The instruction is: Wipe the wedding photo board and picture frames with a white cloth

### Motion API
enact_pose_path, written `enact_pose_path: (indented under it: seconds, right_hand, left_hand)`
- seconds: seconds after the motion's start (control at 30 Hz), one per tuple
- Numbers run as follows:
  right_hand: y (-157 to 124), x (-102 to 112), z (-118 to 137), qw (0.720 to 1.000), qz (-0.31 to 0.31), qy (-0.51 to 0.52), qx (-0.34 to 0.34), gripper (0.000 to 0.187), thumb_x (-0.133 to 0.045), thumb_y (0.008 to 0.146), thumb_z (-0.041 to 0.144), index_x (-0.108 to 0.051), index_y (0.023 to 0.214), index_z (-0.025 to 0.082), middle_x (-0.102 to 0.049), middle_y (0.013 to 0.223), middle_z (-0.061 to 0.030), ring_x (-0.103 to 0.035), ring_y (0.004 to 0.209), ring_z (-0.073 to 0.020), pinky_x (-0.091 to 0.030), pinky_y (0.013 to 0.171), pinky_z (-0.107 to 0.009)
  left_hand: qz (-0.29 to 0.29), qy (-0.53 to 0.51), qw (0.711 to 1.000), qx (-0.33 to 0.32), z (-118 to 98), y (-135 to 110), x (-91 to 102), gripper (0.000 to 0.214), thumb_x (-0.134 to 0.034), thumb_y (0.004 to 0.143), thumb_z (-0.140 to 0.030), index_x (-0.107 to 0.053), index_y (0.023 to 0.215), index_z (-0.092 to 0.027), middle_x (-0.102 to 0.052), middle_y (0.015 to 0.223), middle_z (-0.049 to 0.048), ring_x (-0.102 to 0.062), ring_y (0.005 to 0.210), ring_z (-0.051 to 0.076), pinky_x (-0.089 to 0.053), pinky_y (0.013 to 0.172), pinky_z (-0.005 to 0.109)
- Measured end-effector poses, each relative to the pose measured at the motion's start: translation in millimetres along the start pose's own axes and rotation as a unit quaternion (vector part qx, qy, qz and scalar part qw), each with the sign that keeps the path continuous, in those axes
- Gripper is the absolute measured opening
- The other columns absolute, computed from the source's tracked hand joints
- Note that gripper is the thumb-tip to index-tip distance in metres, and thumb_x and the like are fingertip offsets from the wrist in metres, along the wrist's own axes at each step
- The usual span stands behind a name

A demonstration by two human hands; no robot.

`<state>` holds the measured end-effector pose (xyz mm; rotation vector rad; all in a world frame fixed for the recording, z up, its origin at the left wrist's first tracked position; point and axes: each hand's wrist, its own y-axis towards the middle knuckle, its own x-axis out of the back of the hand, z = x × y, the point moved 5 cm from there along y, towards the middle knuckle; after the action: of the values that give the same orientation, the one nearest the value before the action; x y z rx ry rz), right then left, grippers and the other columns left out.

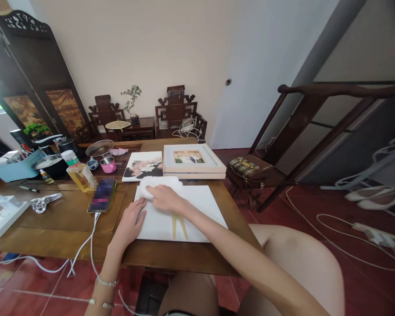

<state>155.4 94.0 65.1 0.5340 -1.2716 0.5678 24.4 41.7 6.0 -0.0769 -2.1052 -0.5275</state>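
Observation:
A white flat panel [202, 206], which shows two tan leg-like strips near its lower edge, lies on the wooden table [118, 250]. My right hand [164, 198] presses a white cloth [169, 181] onto its upper left part, fingers bent over the folds. At the panel's left edge, my left hand [131, 221] rests with its fingers stretched out, the tips close to the cloth. Whatever is under the cloth and my right forearm is hidden. Just beyond lie a picture panel [134, 174] and a framed photo [213, 159] in a pale frame.
Left of my hands are a phone [102, 195] on a white cable, a bottle of yellowish liquid [80, 173], a pink cup [108, 165], a silver hair clip [46, 202] and a power strip [6, 215]. A wooden chair [270, 171] holding a plaid bag [245, 167] stands right.

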Motion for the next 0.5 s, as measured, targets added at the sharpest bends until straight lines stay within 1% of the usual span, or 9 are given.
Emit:
enact_pose_path:
  seconds: [0.13, 0.23, 0.3, 0.37, 0.4, 0.43, 0.5]
  right_hand:
    - [-36.7, 5.3, -43.7, 0.999, 0.005, -0.009, -0.048, 0.036, -0.039, 0.074, 0.008, -0.055, 0.105, 0.017, -0.066, 0.097, -0.0107, -0.06, 0.088, -0.0275, -0.04, 0.068, -0.031]
    - [-66.0, 7.6, -78.9, 0.996, -0.008, -0.015, -0.084, 0.039, -0.036, 0.074, 0.006, -0.054, 0.108, 0.014, -0.065, 0.097, -0.0129, -0.06, 0.093, -0.0291, -0.043, 0.073, -0.034]
    - [-84.1, 4.7, -96.1, 0.995, -0.016, -0.017, -0.1, 0.043, -0.035, 0.074, 0.004, -0.053, 0.112, 0.012, -0.065, 0.102, -0.0153, -0.059, 0.1, -0.0305, -0.043, 0.08, -0.038]
    - [-101.6, -2.5, -104.3, 0.994, -0.021, -0.018, -0.101, 0.045, -0.035, 0.072, 0.002, -0.054, 0.111, 0.012, -0.062, 0.114, -0.0167, -0.053, 0.114, -0.0308, -0.041, 0.091, -0.043]
    - [-110.6, -6.7, -103.9, 0.995, -0.026, -0.019, -0.09, 0.045, -0.036, 0.07, 0.0, -0.055, 0.109, 0.013, -0.059, 0.122, -0.017, -0.047, 0.122, -0.0302, -0.037, 0.097, -0.045]
    - [-120.0, -10.7, -100.2, 0.997, -0.035, -0.019, -0.071, 0.045, -0.037, 0.068, -0.001, -0.057, 0.106, 0.013, -0.055, 0.129, -0.0169, -0.04, 0.129, -0.0292, -0.031, 0.103, -0.048]
    - [-141.0, -16.9, -85.0, 0.998, -0.057, -0.016, -0.019, 0.044, -0.039, 0.062, -0.003, -0.059, 0.096, 0.015, -0.048, 0.137, -0.0158, -0.027, 0.137, -0.0274, -0.02, 0.111, -0.051]
  left_hand:
    - [0.003, -0.002, 1.0, 0.0, 2.7, 1.1, -0.3, 0.032, -0.044, 0.091, -0.025, -0.057, 0.119, -0.018, -0.055, 0.13, 0.0129, -0.046, 0.126, 0.026, -0.036, 0.106, 0.047]
    - [0.0, 0.003, 1.0, 0.006, 0.8, 3.0, 1.7, 0.032, -0.044, 0.091, -0.026, -0.057, 0.119, -0.018, -0.056, 0.128, 0.0131, -0.048, 0.125, 0.025, -0.036, 0.107, 0.047]
    - [0.009, -0.003, 1.0, 0.005, -1.6, 4.2, 1.2, 0.037, -0.041, 0.092, -0.027, -0.053, 0.125, -0.016, -0.051, 0.135, 0.0138, -0.043, 0.13, 0.025, -0.033, 0.109, 0.046]
    - [0.029, -0.013, 0.999, 0.001, -3.0, 4.9, -1.4, 0.042, -0.036, 0.094, -0.028, -0.046, 0.133, -0.014, -0.041, 0.145, 0.0134, -0.032, 0.137, 0.024, -0.028, 0.113, 0.046]
    - [0.04, -0.017, 0.999, 0.001, -2.8, 5.1, -3.1, 0.044, -0.035, 0.095, -0.028, -0.043, 0.136, -0.014, -0.037, 0.147, 0.0128, -0.027, 0.14, 0.024, -0.025, 0.114, 0.047]
    - [0.049, -0.019, 0.999, 0.002, -2.1, 5.3, -4.8, 0.045, -0.034, 0.095, -0.028, -0.041, 0.137, -0.014, -0.035, 0.149, 0.0124, -0.025, 0.14, 0.024, -0.024, 0.115, 0.047]
    - [0.053, -0.02, 0.998, 0.002, 0.1, 5.9, -6.8, 0.045, -0.035, 0.094, -0.029, -0.042, 0.137, -0.014, -0.036, 0.148, 0.0122, -0.028, 0.14, 0.023, -0.024, 0.115, 0.047]
